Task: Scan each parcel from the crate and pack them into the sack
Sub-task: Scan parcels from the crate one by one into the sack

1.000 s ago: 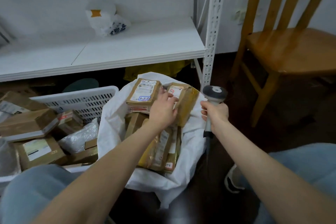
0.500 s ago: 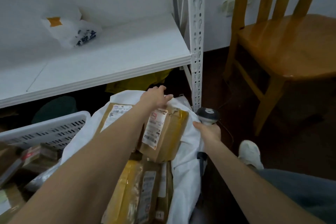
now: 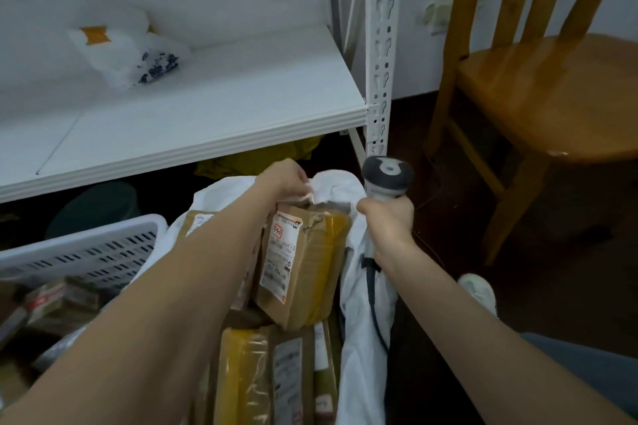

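The white sack (image 3: 359, 290) stands open on the floor, full of brown taped parcels. The top parcel (image 3: 303, 262) leans upright with its label facing me. My left hand (image 3: 284, 179) pinches the sack's far rim just above that parcel. My right hand (image 3: 388, 221) grips the grey barcode scanner (image 3: 386, 176) by its handle at the sack's right edge, and its cable hangs down along the sack. The white slotted crate (image 3: 86, 252) sits at the left with several parcels (image 3: 51, 304) in it, blurred.
A white metal shelf (image 3: 193, 121) with a plastic bag (image 3: 127, 52) on it stands close behind the sack, its upright post (image 3: 379, 79) just beyond the scanner. A wooden chair (image 3: 538, 97) stands at the right. My shoe (image 3: 478, 290) rests on the dark floor.
My left hand has left the top parcel and taken hold of the sack's far rim. The scanner hand has risen a little beside the sack. The view has shifted left and closer.
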